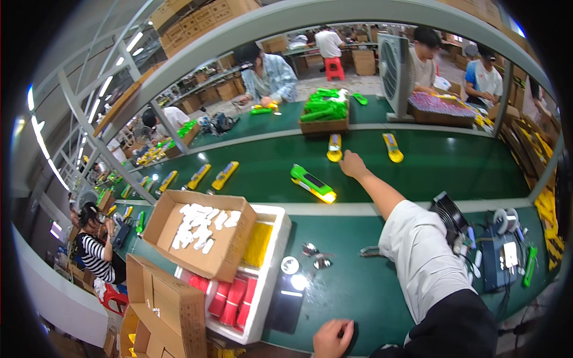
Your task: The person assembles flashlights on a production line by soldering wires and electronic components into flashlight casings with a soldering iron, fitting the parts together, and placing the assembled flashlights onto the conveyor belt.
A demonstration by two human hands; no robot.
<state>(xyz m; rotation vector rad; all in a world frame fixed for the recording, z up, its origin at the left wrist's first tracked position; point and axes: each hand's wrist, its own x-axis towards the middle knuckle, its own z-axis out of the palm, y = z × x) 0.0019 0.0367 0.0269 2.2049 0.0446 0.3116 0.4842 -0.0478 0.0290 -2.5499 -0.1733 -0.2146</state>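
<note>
Fingers of the right hand stretched loosely open beside a yellow torch at the conveyor belt's far edge, touching nothing I could see; the left hand curled, empty it seemed, at the workbench's near edge, perhaps bracing that reach

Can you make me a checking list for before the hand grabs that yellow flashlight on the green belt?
1. Right hand close to the yellow flashlight: ok, reaching just beside it, not gripping yet.
2. Fingers free to grab: ok, the right hand holds nothing.
3. Flashlight lying flat on the green belt: ok.
4. Room around it: ok, the other yellow flashlight and the green flashlight lie apart from it.
5. Left hand out of the way: ok, it rests low on the near table edge.
6. Belt moving or stopped: cannot tell.
</note>
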